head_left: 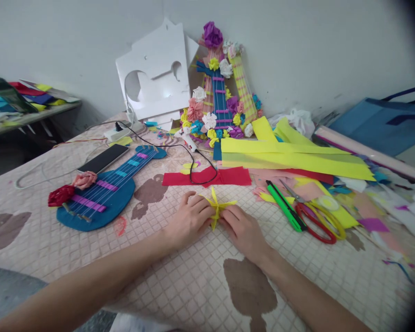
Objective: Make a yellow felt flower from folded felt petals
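Between my two hands is a small yellow crepe paper piece (214, 203) with thin arms spreading like a star. My left hand (192, 213) pinches it from the left, fingers curled together. From the right, my right hand (242, 225) closes its fingertips on the same piece; the exact finger contact is partly hidden. Just beyond lie red paper strips (231, 176), with a black cord looping over them. To the left rests a blue toy guitar (100, 196) with strings, purple bars and a red paper flower (61, 195).
Right of my hands lie a green box cutter (285, 205) and red-and-yellow scissors (318, 219). Yellow paper strips (290, 154) and scraps cover the right side. A glue gun (186, 138), phone (103, 157) and power strip (119, 133) lie farther back. Decorated guitars (223, 99) lean on the wall.
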Action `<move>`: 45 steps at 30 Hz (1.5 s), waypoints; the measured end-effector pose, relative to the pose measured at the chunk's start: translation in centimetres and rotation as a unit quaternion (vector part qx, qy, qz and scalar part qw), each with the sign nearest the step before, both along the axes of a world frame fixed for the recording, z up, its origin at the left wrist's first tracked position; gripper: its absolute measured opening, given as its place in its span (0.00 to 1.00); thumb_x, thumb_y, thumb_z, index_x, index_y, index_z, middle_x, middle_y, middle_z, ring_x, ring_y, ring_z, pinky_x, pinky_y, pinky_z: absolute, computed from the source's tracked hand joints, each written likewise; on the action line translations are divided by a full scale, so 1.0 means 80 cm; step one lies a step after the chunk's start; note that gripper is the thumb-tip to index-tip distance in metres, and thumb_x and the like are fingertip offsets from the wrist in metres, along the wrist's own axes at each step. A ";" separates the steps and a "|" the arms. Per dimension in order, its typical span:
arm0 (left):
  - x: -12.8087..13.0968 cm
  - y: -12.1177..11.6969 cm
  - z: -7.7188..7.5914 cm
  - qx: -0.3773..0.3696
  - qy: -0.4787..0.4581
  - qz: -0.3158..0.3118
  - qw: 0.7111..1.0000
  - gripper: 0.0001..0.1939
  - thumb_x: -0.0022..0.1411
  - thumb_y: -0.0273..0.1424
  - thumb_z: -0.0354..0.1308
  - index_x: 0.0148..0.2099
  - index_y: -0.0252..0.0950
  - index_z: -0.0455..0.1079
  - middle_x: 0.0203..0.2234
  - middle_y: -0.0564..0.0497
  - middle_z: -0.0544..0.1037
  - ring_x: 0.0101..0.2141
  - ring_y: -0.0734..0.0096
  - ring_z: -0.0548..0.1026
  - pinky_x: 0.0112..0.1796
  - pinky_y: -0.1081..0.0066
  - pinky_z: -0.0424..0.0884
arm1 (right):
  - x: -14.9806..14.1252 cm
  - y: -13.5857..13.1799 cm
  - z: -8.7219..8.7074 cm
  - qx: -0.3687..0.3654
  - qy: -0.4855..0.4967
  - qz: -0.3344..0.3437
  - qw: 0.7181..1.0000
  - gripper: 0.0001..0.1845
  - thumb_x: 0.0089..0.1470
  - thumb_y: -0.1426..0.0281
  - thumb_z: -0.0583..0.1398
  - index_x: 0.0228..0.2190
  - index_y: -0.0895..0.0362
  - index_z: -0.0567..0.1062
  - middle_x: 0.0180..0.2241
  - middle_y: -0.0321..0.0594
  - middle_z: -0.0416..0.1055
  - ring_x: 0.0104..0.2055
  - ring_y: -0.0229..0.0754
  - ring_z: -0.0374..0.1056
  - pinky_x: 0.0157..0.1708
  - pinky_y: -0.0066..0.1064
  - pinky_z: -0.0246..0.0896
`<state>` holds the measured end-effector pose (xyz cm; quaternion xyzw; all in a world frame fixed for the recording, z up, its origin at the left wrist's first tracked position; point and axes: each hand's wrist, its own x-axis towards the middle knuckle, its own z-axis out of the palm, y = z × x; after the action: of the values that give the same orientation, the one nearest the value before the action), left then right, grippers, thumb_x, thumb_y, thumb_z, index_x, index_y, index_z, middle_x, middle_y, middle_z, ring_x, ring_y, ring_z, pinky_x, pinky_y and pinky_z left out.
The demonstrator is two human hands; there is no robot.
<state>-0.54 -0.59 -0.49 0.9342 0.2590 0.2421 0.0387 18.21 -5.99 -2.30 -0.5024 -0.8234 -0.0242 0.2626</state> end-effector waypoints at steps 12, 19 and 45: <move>0.002 -0.002 -0.001 -0.002 0.019 0.016 1.000 0.06 0.65 0.27 0.50 0.40 0.36 0.68 0.35 0.51 0.74 0.42 0.65 0.68 0.53 0.54 0.52 | 0.002 -0.001 0.001 0.002 0.001 -0.006 1.000 0.10 0.60 0.74 0.51 0.32 0.57 0.70 0.32 0.43 0.69 0.35 0.43 0.65 0.33 0.33 0.65; 0.006 -0.001 -0.002 0.002 0.020 0.018 1.000 0.06 0.65 0.26 0.49 0.38 0.36 0.67 0.34 0.52 0.74 0.41 0.67 0.68 0.54 0.54 0.51 | 0.002 -0.001 -0.001 -0.007 0.001 -0.013 1.000 0.09 0.61 0.73 0.50 0.33 0.57 0.70 0.33 0.43 0.68 0.35 0.43 0.65 0.33 0.34 0.64; 0.009 -0.008 0.000 -0.029 -0.023 0.024 0.999 0.04 0.61 0.25 0.52 0.35 0.37 0.67 0.31 0.53 0.73 0.40 0.67 0.68 0.53 0.56 0.52 | -0.015 -0.020 0.018 -0.024 0.025 -0.054 0.998 0.11 0.54 0.68 0.57 0.21 0.56 0.65 0.23 0.38 0.65 0.30 0.41 0.62 0.30 0.33 0.58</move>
<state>0.20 -1.26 -0.48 0.9206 0.2869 0.2565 0.0659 17.01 -7.55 -0.82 -0.5530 -0.7883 -0.0065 0.2696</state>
